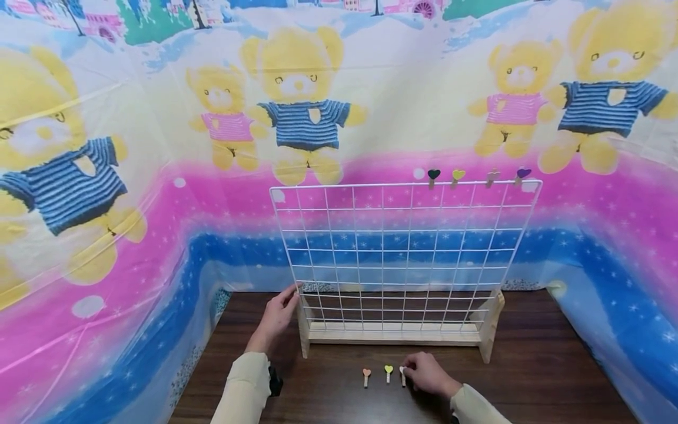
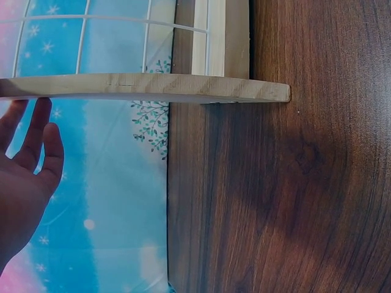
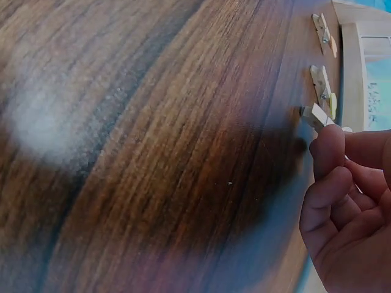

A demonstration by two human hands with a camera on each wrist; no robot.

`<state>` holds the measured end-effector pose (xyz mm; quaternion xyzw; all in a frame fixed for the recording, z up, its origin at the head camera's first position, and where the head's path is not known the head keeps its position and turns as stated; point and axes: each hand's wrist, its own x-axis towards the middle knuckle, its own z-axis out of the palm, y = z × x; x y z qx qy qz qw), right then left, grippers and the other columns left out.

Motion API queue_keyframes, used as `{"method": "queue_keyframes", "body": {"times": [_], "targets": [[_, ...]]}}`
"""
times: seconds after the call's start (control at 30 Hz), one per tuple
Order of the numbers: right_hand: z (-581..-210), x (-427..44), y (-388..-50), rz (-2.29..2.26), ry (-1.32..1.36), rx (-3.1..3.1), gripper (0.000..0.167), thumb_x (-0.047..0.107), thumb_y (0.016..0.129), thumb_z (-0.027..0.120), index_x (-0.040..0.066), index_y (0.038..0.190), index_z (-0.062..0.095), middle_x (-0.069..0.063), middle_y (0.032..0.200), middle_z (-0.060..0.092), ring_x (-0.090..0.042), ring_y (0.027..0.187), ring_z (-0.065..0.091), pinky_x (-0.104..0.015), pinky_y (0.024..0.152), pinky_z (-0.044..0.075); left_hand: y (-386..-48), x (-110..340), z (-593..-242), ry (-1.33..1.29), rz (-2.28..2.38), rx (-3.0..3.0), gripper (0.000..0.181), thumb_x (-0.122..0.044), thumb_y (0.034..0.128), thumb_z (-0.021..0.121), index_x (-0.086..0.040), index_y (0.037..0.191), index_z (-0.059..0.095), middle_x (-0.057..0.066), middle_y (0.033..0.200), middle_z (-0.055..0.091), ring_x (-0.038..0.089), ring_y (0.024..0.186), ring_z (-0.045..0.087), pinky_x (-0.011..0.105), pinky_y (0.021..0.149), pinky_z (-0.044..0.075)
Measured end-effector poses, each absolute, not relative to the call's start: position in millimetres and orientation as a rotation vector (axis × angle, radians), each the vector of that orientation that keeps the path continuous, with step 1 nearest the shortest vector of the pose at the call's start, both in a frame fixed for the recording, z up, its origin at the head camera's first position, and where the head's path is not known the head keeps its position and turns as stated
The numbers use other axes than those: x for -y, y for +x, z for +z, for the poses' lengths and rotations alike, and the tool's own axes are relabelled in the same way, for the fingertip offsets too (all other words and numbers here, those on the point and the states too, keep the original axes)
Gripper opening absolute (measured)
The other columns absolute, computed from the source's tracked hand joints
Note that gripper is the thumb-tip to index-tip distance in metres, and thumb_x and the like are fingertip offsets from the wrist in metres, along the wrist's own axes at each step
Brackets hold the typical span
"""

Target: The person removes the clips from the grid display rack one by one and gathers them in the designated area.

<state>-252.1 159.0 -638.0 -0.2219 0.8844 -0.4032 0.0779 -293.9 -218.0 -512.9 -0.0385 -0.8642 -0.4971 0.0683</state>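
My right hand (image 1: 426, 374) pinches a small wooden clothespin with a white heart (image 1: 402, 371) between thumb and fingertips, low over the table. In the right wrist view its pale wooden end (image 3: 314, 116) sticks out past the fingers, which cover much of the rest. Left of it lie a clothespin with a yellow heart (image 1: 388, 373) and one with an orange heart (image 1: 366, 377). My left hand (image 1: 275, 318) touches the left wooden upright (image 2: 146, 85) of a white wire grid rack (image 1: 408, 250). Its visible fingers are fairly straight; the tips are partly hidden behind the upright.
Along the rack's top wire, toward the right, sit clothespins with a dark green (image 1: 434, 175), a yellow (image 1: 458, 175), a pale pink (image 1: 492, 176) and a purple heart (image 1: 523, 173). The dark wooden table (image 1: 328, 394) is bordered by a bear-print cloth (image 1: 402, 106).
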Motion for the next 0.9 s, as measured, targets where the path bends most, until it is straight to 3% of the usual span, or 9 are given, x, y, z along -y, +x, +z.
{"method": "queue_keyframes", "body": {"times": [0.13, 0.33, 0.53, 0.9], "targets": [[-639.0, -158.2, -253.0, -1.149, -0.703, -2.717, 0.009, 0.008, 0.09, 0.062, 0.006, 0.084, 0.068, 0.006, 0.062, 0.057, -0.004, 0.041, 0.05, -0.025, 0.045, 0.043, -294.4, 218.1, -513.8, -0.119, -1.494, 2.603, 0.038, -0.025, 0.1011, 0.047, -0.018, 0.138, 0.051, 0.016, 0.132, 0.053, 0.031, 0.119, 0.049, 0.051, 0.093, 0.041], [-641.3, -157.5, -255.7, -0.924, -0.779, -2.88, 0.012, 0.012, 0.089, 0.064, 0.013, 0.077, 0.066, 0.011, 0.067, 0.054, -0.003, 0.059, 0.046, -0.027, 0.056, 0.04, -294.4, 217.7, -511.7, -0.138, -1.47, 2.595, 0.037, -0.022, 0.1009, 0.048, -0.016, 0.137, 0.053, 0.017, 0.132, 0.053, 0.032, 0.119, 0.049, 0.051, 0.093, 0.041], [-645.8, -157.0, -258.4, -0.857, -0.762, -2.898, 0.02, 0.015, 0.09, 0.064, 0.016, 0.07, 0.06, 0.01, 0.064, 0.048, -0.004, 0.057, 0.043, -0.027, 0.053, 0.037, -294.6, 216.5, -511.0, -0.153, -1.431, 2.597, 0.036, -0.019, 0.1005, 0.049, -0.013, 0.136, 0.053, 0.018, 0.128, 0.056, 0.031, 0.115, 0.053, 0.049, 0.091, 0.042], [-637.2, -162.6, -255.2, -0.854, -0.726, -2.94, 0.005, 0.016, 0.086, 0.068, 0.011, 0.084, 0.069, 0.006, 0.077, 0.057, -0.011, 0.07, 0.054, -0.034, 0.063, 0.045, -293.5, 216.0, -509.7, -0.14, -1.466, 2.587, 0.037, -0.02, 0.1009, 0.048, -0.013, 0.137, 0.052, 0.017, 0.131, 0.054, 0.031, 0.118, 0.051, 0.049, 0.093, 0.042]]}}
